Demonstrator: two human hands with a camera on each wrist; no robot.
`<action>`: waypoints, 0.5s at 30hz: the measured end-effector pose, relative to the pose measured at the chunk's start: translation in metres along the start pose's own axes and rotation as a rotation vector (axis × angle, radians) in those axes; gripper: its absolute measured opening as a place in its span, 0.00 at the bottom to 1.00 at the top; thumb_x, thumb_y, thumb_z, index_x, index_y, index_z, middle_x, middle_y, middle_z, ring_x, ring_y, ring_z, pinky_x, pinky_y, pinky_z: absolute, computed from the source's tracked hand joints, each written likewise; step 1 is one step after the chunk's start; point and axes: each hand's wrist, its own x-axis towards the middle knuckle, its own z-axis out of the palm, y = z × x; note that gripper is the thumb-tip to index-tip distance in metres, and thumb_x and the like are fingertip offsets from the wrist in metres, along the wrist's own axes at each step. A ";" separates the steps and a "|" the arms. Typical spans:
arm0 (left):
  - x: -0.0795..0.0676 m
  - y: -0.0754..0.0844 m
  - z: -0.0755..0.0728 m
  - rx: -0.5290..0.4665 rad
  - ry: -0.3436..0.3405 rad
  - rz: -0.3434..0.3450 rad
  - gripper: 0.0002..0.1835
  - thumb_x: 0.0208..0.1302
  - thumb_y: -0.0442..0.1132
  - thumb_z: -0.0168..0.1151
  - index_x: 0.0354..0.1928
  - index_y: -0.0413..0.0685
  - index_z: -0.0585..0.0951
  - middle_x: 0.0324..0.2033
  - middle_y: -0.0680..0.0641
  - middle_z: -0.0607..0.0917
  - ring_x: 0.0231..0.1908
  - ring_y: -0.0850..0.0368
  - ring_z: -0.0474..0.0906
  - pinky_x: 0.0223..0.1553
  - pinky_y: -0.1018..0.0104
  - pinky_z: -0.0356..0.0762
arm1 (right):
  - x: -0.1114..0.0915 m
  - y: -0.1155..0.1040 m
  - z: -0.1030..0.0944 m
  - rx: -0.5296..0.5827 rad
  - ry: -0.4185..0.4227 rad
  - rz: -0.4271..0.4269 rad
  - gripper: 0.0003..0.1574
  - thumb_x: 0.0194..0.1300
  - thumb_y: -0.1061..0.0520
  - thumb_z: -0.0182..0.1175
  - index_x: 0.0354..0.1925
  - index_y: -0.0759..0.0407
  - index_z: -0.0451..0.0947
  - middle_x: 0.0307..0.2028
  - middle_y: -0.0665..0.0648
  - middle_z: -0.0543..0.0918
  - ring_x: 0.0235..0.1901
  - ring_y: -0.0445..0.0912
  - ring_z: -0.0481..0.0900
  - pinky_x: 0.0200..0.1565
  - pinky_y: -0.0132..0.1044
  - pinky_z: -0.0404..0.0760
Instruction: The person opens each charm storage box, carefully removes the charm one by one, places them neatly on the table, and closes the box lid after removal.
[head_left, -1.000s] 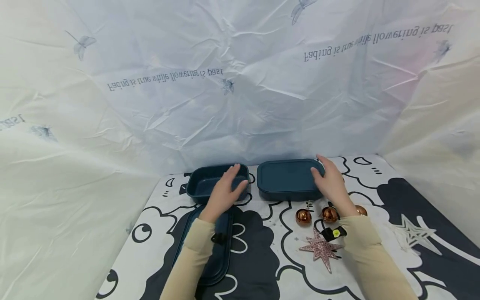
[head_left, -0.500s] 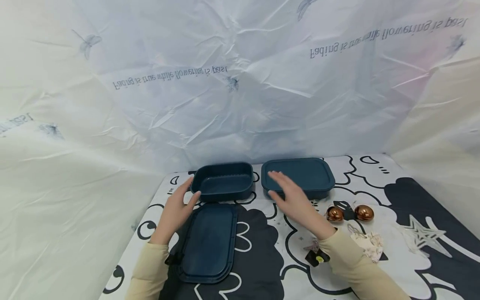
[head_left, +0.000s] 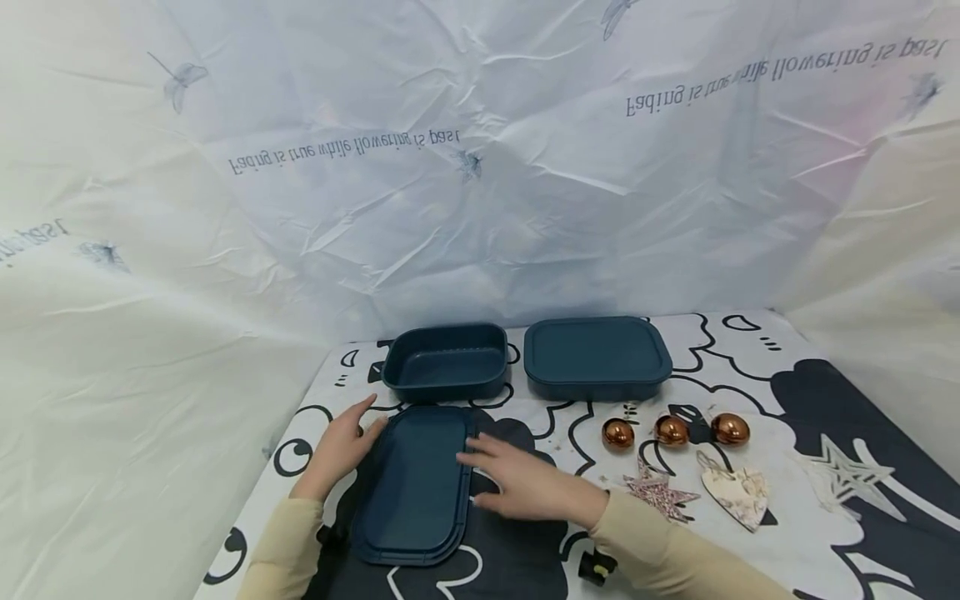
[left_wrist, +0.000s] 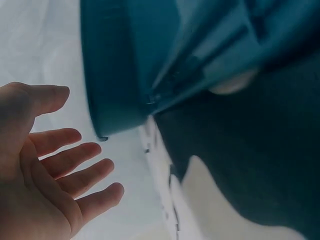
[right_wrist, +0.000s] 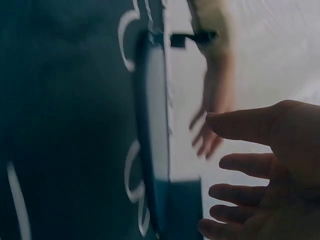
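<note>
A dark blue rectangular lid with rounded corners lies flat on the patterned cloth, nearest to both hands. My left hand is at its upper left edge, thumb and fingers spread apart. On the lid's right side is my right hand, fingers extended toward the edge. In the left wrist view the left hand has nothing in its fingers. The right wrist view likewise shows the right hand holding nothing. Behind the lid stands a dark blue uncovered box, its inside visible.
A second blue box with its lid on stands at the back right. Copper balls sit in front of it, with a pink glitter star, a heart ornament and a white star nearby. White sheeting hangs behind.
The left hand has moved from over the uncovered box down to the lid's left side. My right hand has left the covered box and come down and left to the lid's right side.
</note>
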 end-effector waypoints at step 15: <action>0.033 -0.014 0.019 -0.044 -0.227 0.060 0.29 0.77 0.48 0.56 0.71 0.35 0.70 0.66 0.33 0.74 0.64 0.33 0.71 0.62 0.37 0.71 | 0.037 0.016 0.088 -0.145 -0.255 -0.293 0.25 0.74 0.42 0.60 0.66 0.36 0.73 0.74 0.49 0.62 0.75 0.46 0.57 0.70 0.38 0.67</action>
